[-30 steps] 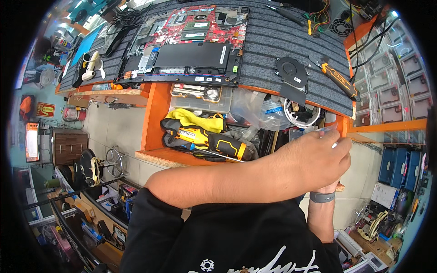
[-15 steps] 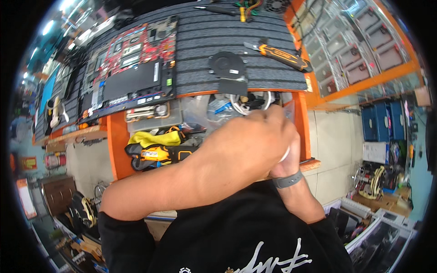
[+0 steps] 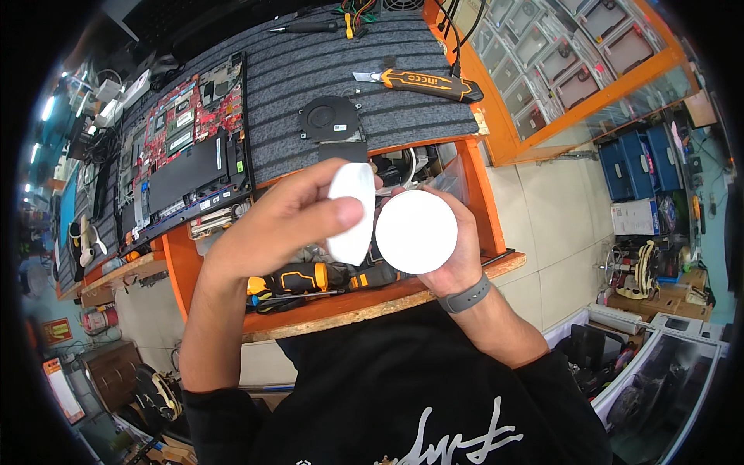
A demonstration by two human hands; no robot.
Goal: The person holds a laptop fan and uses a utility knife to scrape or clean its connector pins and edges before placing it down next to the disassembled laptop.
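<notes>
My left hand (image 3: pixel 271 225) grips a white round lid (image 3: pixel 348 239), tilted so that it looks narrow, with the thumb on its face. Beside it, my right hand (image 3: pixel 465 267), with a grey band at the wrist, holds a white round tub (image 3: pixel 417 232). The tub's round face is plain white; I cannot tell whether that is its contents or a cover. Lid and tub are apart, above an open orange drawer (image 3: pixel 483 194). Inside the drawer lie a black-and-yellow tool (image 3: pixel 298 277) and other items, partly hidden by my hands.
On the ribbed grey mat (image 3: pixel 279 101) rest an opened laptop (image 3: pixel 190 167) with a red board, a black cooling fan (image 3: pixel 329 118), an orange utility knife (image 3: pixel 426 84) and a black pen-like tool (image 3: pixel 306 28). A glass case (image 3: pixel 558 70) stands at right, blue drawers (image 3: pixel 639 170) beyond.
My left hand has come off my right hand and moved left, carrying the lid. The tub in my right hand now shows its round face. The view has shifted.
</notes>
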